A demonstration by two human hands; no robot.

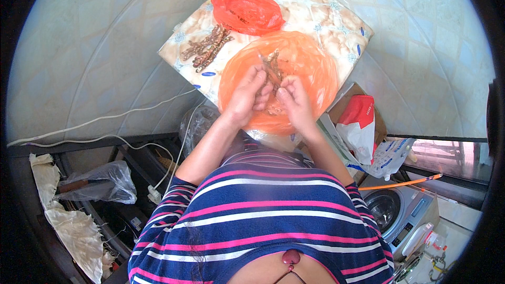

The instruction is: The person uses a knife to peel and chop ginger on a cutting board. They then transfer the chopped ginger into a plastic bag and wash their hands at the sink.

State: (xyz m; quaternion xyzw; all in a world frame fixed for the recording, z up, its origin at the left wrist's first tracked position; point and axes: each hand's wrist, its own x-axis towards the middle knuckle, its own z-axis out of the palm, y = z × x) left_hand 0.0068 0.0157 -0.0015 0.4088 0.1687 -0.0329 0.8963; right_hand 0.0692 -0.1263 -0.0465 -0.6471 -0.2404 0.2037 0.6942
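Both of my hands are over an orange plastic bag (315, 63) spread wide on the table, with its rim opened out. Between my left hand (249, 94) and my right hand (294, 100) is a brown, knobbly, root-like piece (275, 65), pointing away from me. The fingers of both hands curl around its near end, which they partly hide. More brown bits seem to lie in the bag beneath, too blurred to tell apart. At the left of the table, several similar brown knobbly pieces (211, 49) lie in a small pile.
A red plastic bag (248, 8) with printing lies at the back of the patterned tabletop (339, 19). To the right stands a cardboard box (378, 126) with a red-and-white bag. White cables (110, 117) run off to the left. A washing machine (410, 213) stands at lower right.
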